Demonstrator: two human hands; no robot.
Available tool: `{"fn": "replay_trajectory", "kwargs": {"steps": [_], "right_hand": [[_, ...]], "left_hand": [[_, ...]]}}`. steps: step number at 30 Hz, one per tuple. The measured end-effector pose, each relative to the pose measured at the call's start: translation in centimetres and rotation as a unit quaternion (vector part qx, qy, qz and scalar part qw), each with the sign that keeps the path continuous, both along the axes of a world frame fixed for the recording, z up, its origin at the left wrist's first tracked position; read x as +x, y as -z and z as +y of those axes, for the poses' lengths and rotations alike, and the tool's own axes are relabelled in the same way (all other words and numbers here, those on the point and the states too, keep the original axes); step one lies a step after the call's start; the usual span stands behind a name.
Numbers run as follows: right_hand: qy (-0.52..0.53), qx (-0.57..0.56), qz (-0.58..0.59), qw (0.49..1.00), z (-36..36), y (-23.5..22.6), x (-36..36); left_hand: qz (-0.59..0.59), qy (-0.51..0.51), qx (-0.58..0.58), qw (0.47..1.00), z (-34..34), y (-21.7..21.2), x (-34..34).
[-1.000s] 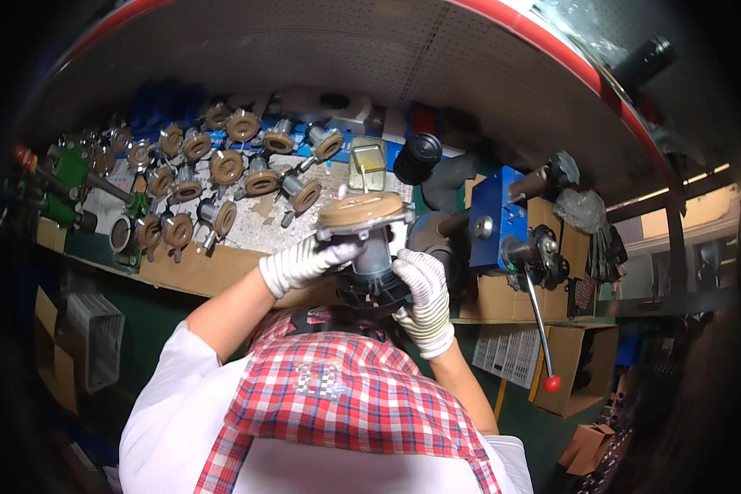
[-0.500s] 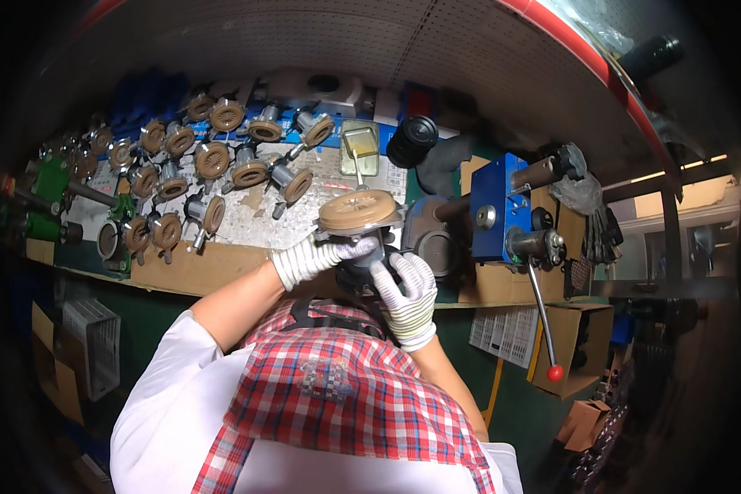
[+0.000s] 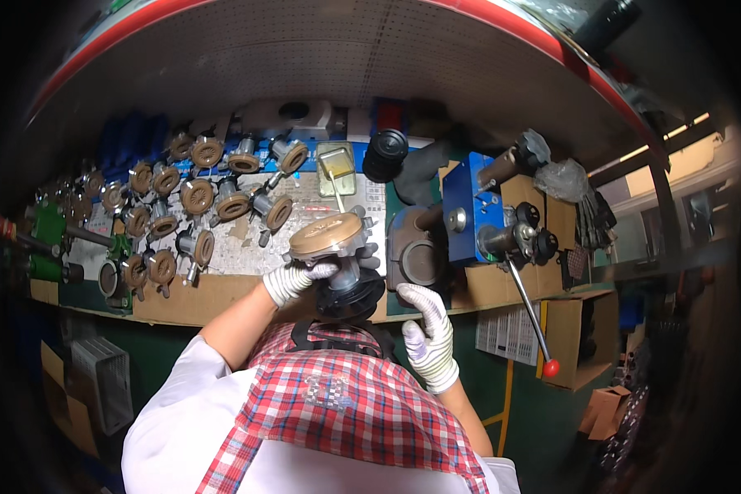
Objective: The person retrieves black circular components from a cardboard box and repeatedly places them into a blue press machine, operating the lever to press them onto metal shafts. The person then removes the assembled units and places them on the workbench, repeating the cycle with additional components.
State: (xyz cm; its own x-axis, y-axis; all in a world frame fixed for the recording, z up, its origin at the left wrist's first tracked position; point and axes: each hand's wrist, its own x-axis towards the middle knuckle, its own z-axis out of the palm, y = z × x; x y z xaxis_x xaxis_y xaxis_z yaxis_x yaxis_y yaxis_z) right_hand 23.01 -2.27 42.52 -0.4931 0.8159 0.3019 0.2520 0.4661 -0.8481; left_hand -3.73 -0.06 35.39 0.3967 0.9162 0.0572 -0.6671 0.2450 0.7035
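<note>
Off the part [image 3: 342, 277] swings the right hand [image 3: 428, 339], now just beside it, empty, thumb and fingers apart! The left hand [image 3: 291, 282] clamps its fingers below the brown disc [image 3: 328, 235], near the surface's [image 3: 263, 257] front edge; a firm, level hold should steady it.

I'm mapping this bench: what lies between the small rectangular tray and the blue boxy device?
The head view shows a black cylinder, then, nearer the blue device, a dark curved piece.
</note>
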Motion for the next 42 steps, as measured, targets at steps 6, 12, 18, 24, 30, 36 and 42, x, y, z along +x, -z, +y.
{"fn": "replay_trajectory", "kwargs": {"steps": [6, 12, 18, 24, 30, 36, 42], "right_hand": [[-0.040, 0.022, -0.102, 0.994, 0.0, 3.3, 2.0], [-0.030, -0.009, -0.074, 0.997, -1.1, 7.9, 4.1], [0.102, -0.095, -0.076, 0.987, -2.6, 9.5, 11.3], [0.322, -0.424, 0.096, 0.841, 1.4, 11.1, 22.5], [0.550, -0.404, 0.086, 0.726, 12.4, 15.7, 36.1], [0.594, -0.392, 0.086, 0.697, 26.7, 33.2, 44.3], [0.522, -0.396, 0.023, 0.755, 30.6, 30.1, 41.4]], "left_hand": [[0.012, 0.022, -0.002, 1.000, -0.8, -0.3, 2.5], [0.081, 0.079, -0.102, 0.988, -1.1, 5.0, 6.5], [0.110, 0.246, -0.264, 0.926, 0.7, 7.5, 14.3], [0.141, 0.387, -0.254, 0.875, 0.8, 11.3, 18.8], [0.188, 0.061, -0.346, 0.917, -3.9, 15.3, 5.6], [0.306, -0.041, -0.456, 0.834, -15.0, 15.4, -4.9], [0.457, 0.080, -0.213, 0.860, -23.6, 20.8, -11.7]]}}
